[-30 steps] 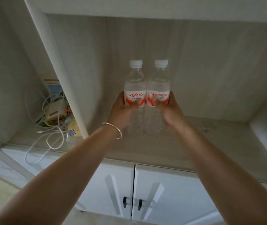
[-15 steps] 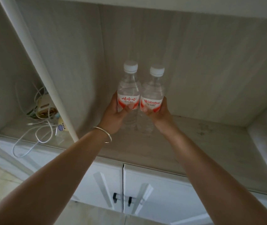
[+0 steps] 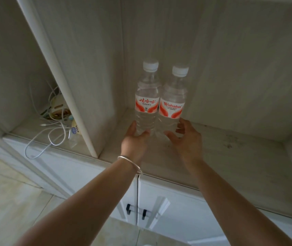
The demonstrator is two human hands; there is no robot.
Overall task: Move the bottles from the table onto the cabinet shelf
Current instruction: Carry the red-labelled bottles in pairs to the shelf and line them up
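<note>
On the cabinet shelf (image 3: 230,157) both bottles (image 3: 147,103) stand upright, touching. My left hand (image 3: 134,139) grips one's base; my right hand (image 3: 186,137) hovers, fingers loose. Full and heavy, probably slick: best held below the label.

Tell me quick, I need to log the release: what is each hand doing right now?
Left hand: curled round the base of the left bottle, holding it.
Right hand: open, fingers relaxed beside the right bottle.
</note>
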